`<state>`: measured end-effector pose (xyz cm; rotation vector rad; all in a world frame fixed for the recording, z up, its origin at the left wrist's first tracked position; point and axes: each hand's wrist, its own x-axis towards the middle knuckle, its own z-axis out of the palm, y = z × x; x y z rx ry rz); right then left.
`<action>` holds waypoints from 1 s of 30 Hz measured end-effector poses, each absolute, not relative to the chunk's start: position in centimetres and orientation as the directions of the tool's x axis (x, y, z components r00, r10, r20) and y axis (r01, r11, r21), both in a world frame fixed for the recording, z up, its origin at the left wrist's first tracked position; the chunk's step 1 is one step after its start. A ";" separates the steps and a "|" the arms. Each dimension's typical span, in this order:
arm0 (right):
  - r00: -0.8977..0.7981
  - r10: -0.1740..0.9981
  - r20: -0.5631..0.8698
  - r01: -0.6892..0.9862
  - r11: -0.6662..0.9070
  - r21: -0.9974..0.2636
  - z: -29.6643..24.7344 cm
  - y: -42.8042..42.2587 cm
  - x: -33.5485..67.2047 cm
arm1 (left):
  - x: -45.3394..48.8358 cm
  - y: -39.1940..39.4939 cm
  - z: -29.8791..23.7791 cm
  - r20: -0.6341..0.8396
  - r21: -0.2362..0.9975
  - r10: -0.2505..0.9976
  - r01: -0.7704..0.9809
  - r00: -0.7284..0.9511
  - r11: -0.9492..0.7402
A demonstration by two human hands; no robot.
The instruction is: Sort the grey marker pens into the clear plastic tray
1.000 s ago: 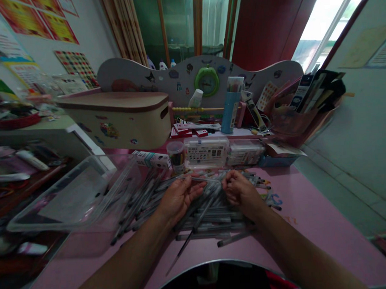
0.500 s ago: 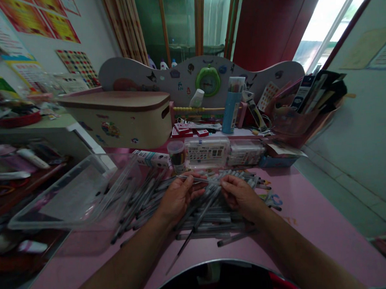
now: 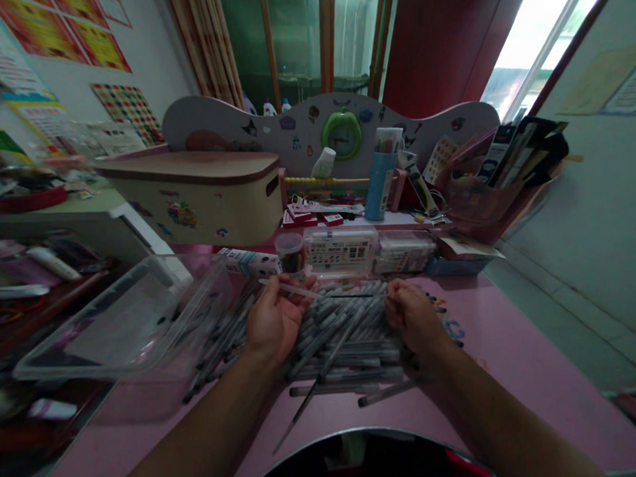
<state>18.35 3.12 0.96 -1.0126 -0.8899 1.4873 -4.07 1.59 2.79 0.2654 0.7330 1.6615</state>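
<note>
Over a heap of clear-barrelled pens (image 3: 349,353) on the pink desk, my two hands work on one pen. Thumb and fingers of my left hand (image 3: 274,319) are closed on a translucent pen barrel (image 3: 299,291), which slants out on both sides of the grip. My right hand (image 3: 413,312) has its fingers curled in a pinch on the end of a thin pen refill (image 3: 352,295). The refill's dark length spans the gap between the hands, toward the barrel's end. Another loose refill (image 3: 297,423) lies at the heap's near side.
A clear plastic bin (image 3: 92,371) stands left of the heap. Behind the pens are a lidded cup (image 3: 290,250), a clear marker case (image 3: 341,250) and a blue box (image 3: 459,264). A large beige storage box (image 3: 206,208) sits at the back left.
My hands have moved apart, the left one leftward and the right one rightward. A dark stretch of refill now shows between them, clear of the barrel.
</note>
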 end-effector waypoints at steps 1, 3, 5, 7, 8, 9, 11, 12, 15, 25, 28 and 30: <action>-0.020 0.993 -0.119 -0.374 -0.118 -0.920 1.0 3.2 18.6 | -4.3 1.7 3.1 -0.246 0.565 0.931 -0.820 -0.269 -0.088; 0.065 0.994 -0.090 -0.405 -0.056 -0.913 1.2 3.4 18.7 | -4.7 1.8 3.6 -0.283 0.527 0.916 -0.844 -0.284 -0.100; 0.130 0.990 -0.046 -0.421 0.013 -0.907 1.2 3.4 18.4 | -4.7 1.5 4.0 -0.302 0.516 0.931 -0.856 -0.205 -0.021; 0.164 0.986 0.020 -0.384 0.082 -0.920 1.1 3.1 18.0 | -4.2 0.8 4.3 -0.336 0.529 0.941 -0.833 -0.027 0.165; 0.168 0.983 0.070 -0.330 0.123 -0.936 1.0 2.8 17.7 | -3.8 0.4 4.3 -0.358 0.536 0.930 -0.798 0.080 0.275; 0.167 0.977 0.136 -0.247 0.175 -0.953 0.8 2.5 17.4 | -3.3 -0.1 4.3 -0.379 0.539 0.908 -0.755 0.179 0.374; 0.103 0.941 0.323 -0.014 0.326 -0.945 0.5 1.6 17.0 | -2.4 -0.8 4.2 -0.399 0.528 0.861 -0.688 0.317 0.498; 0.040 0.907 0.420 0.099 0.414 -0.905 0.4 1.1 16.9 | -2.0 -1.0 4.2 -0.396 0.517 0.852 -0.684 0.341 0.514; -0.255 0.782 0.569 0.295 0.624 -0.724 0.4 -0.1 16.7 | -1.3 -1.2 3.8 -0.400 0.496 0.873 -0.734 0.280 0.463; -0.245 0.715 0.655 0.302 0.698 -0.649 1.4 -0.4 16.1 | -0.6 -1.4 3.6 -0.466 0.435 0.816 -0.715 0.341 0.547; -0.330 0.583 0.742 0.278 0.812 -0.513 1.2 -0.8 15.3 | 0.0 -1.8 3.3 -0.466 0.399 0.788 -0.698 0.403 0.594; -0.381 0.542 0.749 0.260 0.840 -0.476 0.9 -1.0 14.9 | 0.2 -2.0 3.1 -0.477 0.354 0.766 -0.703 0.432 0.617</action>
